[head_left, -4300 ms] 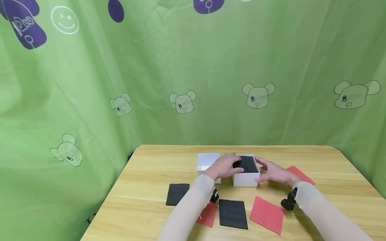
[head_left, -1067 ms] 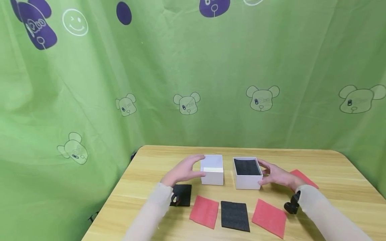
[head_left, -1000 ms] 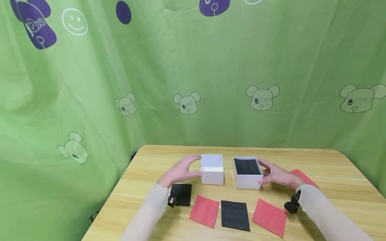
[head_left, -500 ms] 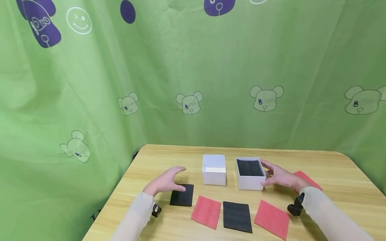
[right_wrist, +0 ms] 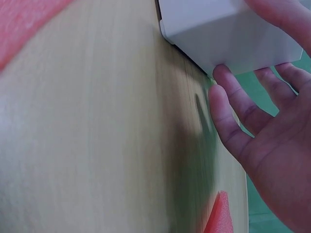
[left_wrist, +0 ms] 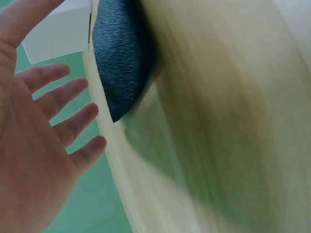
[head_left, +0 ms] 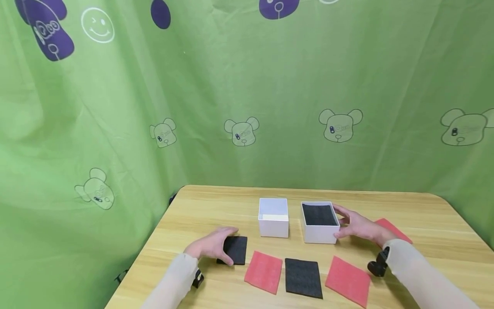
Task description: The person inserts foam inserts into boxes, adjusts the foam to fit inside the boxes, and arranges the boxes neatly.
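Note:
My left hand hovers at a square black foam sheet lying at the left of the table, thumb and fingers spread around its left part. The left wrist view shows those fingers straight and apart, with the black sheet just beyond them. My right hand rests against the right side of a white box, thumb near its front corner. Extended fingertips touch the white box in the right wrist view. Inside that box a black foam sheet lies flat; anything beneath it is hidden.
A second white box, open-topped, stands left of the first, something pale inside. Along the front lie a red sheet, a black sheet and another red sheet. One more red sheet lies behind my right wrist.
My left hand first left the black sheet in the right-hand box, passed beside the left box, then came down to the left black sheet. My right hand stays at its box.

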Motion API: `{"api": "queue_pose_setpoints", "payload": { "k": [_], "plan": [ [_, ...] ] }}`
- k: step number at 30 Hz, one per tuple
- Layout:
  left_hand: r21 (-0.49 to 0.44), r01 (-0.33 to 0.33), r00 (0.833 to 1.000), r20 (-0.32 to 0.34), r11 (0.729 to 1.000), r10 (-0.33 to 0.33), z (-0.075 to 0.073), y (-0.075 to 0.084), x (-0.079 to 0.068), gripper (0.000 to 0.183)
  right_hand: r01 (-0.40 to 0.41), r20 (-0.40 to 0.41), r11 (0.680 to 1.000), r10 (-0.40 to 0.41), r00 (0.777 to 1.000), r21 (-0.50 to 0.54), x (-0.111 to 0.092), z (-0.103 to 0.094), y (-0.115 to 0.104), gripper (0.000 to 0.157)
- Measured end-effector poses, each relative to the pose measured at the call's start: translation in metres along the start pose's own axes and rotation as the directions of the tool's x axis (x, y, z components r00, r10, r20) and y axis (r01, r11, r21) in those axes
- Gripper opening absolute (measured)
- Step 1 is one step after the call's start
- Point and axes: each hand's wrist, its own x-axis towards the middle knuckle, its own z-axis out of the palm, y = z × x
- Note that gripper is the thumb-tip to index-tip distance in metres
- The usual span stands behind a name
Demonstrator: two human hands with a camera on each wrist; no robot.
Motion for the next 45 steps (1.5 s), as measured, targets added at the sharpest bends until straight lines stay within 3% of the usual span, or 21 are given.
{"api": "queue_pose_setpoints", "payload": {
  "k": [14,26,32,37,45],
  "plan": [
    [0.091,0.055,0.998,0.011,0.994,-0.057,0.016,0.000,0.004,0.103,-0.001,0.007,1.000,0.001,1.000,0.021,-0.001,0.001,-0.003,0.097],
    [0.184,0.112,0.992,0.039,0.976,-0.122,0.009,0.005,0.005,0.102,-0.023,0.005,1.000,0.023,1.000,0.000,-0.001,0.001,-0.007,0.098],
    [0.196,0.157,0.985,0.044,0.968,-0.169,0.005,0.008,0.008,0.093,-0.029,-0.002,1.000,0.029,1.000,0.003,0.000,0.001,-0.005,0.099],
    [0.142,0.162,0.986,0.010,0.977,-0.165,0.005,0.006,0.009,0.090,-0.016,-0.003,1.000,0.016,1.000,0.003,0.000,0.002,-0.005,0.098],
    [-0.095,0.155,0.985,-0.058,0.983,-0.161,-0.004,0.002,0.007,0.096,-0.017,0.001,1.000,0.017,1.000,0.021,-0.001,0.001,-0.004,0.099]
  ]
}}
